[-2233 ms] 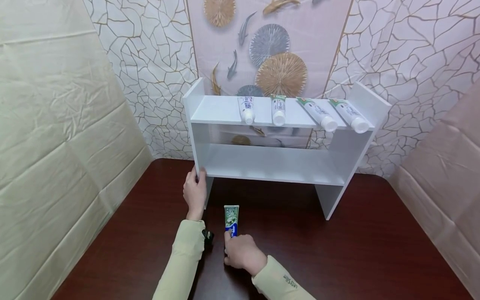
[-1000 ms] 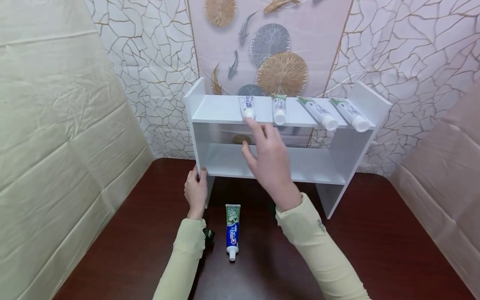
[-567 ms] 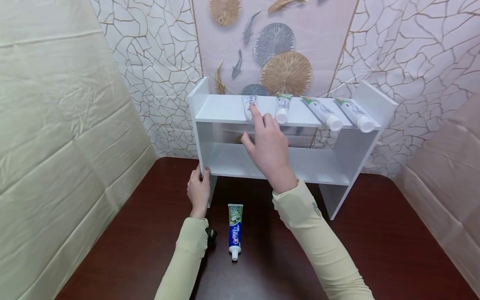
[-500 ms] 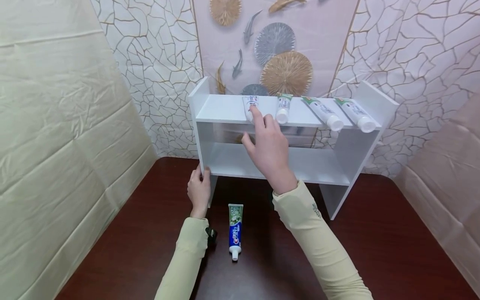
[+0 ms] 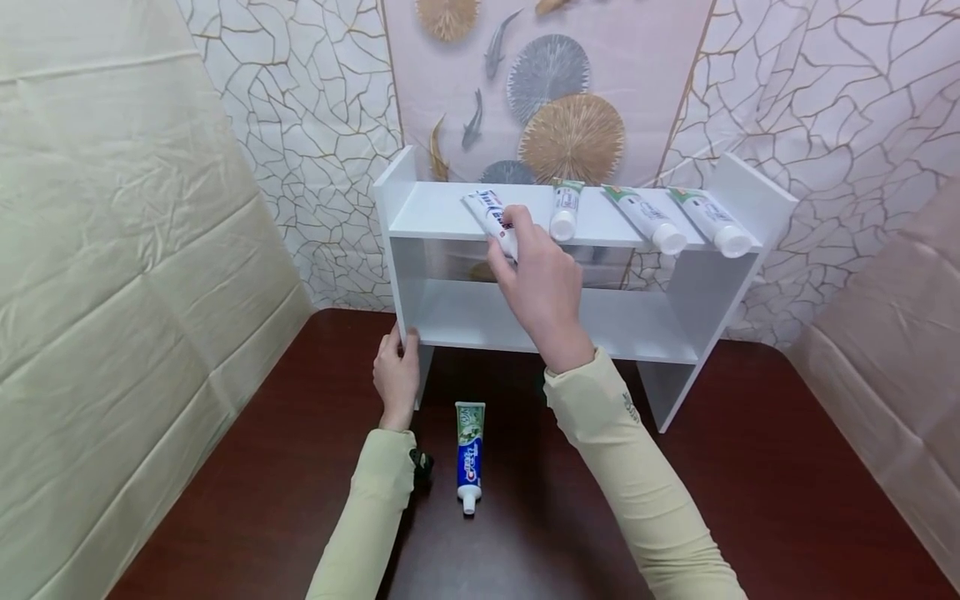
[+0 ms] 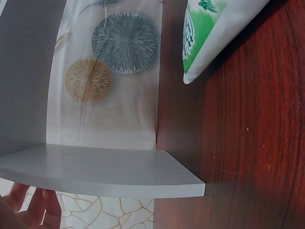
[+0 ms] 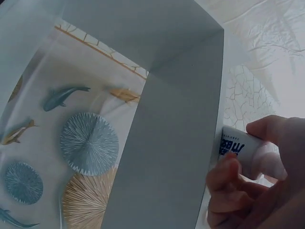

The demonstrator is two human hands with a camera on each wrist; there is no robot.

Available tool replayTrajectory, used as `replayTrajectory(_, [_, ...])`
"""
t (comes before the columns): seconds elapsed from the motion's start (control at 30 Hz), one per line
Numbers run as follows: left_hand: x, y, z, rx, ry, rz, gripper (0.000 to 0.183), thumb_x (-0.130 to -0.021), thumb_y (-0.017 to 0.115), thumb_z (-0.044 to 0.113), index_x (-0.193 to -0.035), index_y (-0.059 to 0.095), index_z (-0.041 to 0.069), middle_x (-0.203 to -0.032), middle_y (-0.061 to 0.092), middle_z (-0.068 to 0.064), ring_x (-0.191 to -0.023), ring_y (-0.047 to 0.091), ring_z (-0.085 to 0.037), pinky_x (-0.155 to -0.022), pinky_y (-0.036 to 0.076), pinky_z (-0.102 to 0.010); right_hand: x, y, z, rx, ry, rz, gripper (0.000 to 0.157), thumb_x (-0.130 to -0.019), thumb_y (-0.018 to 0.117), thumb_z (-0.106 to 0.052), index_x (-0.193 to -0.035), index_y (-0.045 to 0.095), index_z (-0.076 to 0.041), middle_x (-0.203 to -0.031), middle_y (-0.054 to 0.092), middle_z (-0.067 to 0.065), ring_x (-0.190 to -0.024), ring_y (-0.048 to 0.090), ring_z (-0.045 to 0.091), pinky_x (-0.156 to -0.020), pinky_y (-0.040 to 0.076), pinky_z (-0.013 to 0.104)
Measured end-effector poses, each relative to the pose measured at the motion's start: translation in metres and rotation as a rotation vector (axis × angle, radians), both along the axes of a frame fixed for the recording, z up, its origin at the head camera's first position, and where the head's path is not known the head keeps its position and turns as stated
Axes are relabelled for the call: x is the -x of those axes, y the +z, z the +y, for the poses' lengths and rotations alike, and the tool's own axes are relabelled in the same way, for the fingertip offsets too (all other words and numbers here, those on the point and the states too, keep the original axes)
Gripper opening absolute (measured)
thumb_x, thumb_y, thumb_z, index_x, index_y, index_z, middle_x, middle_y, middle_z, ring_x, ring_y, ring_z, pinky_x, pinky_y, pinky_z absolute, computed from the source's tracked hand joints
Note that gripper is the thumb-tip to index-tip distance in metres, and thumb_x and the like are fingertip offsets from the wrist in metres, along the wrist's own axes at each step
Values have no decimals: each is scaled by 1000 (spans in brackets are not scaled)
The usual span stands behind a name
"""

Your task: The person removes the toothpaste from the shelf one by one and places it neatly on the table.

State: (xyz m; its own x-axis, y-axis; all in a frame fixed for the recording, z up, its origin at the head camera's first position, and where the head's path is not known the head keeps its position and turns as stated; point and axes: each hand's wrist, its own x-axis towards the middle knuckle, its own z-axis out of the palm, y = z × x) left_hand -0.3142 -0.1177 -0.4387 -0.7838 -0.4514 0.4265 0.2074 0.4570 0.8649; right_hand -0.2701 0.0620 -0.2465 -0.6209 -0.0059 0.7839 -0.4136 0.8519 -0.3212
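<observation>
My right hand (image 5: 543,287) is at the top board of a white shelf (image 5: 442,221). Thumb and fingers pinch a white toothpaste tube (image 5: 483,207) with dark blue lettering, which slants with its tail toward the back left; its cap end is partly covered. The right wrist view shows this toothpaste tube (image 7: 238,147) between thumb and fingers at the board's edge. Low on the shelf's left side panel, my left hand (image 5: 396,375) grips the edge, thumb in front. A blue and green toothpaste tube (image 5: 470,454) lies on the table, its white cap toward me.
Three white and green toothpaste tubes, a left one (image 5: 566,210), a middle one (image 5: 645,221) and a right one (image 5: 711,223), lie on the top board, caps forward. Below runs a second board (image 5: 555,321). The shelf stands on a dark red-brown table (image 5: 300,467) before a patterned cloth (image 5: 322,108).
My right hand has left the blue and green toothpaste tube, risen to the top board and grasped the white tube, which has turned aslant. My left hand keeps its grip.
</observation>
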Motion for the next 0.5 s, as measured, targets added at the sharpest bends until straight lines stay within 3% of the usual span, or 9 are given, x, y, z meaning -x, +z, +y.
replayTrajectory(0.23, [1,-1,-1,6,8,-4,40,-97,50,38,-132,62,22,-90,61,-12,-72,53,-27,-62,35,-33,-2,-5,1,21,53,39,24,-89,56,-19,-109,60,-8,-87,72,14,-58,58,27,-47,38,38])
replayTrajectory(0.5, [2,-2,0,1,2,-10,39,-98,49,37,-132,62,21,-90,60,-12,-72,51,-27,-63,34,-33,-9,-7,5,69,104,1,23,-88,56,-16,-107,59,-5,-90,72,17,-57,57,27,-48,37,36])
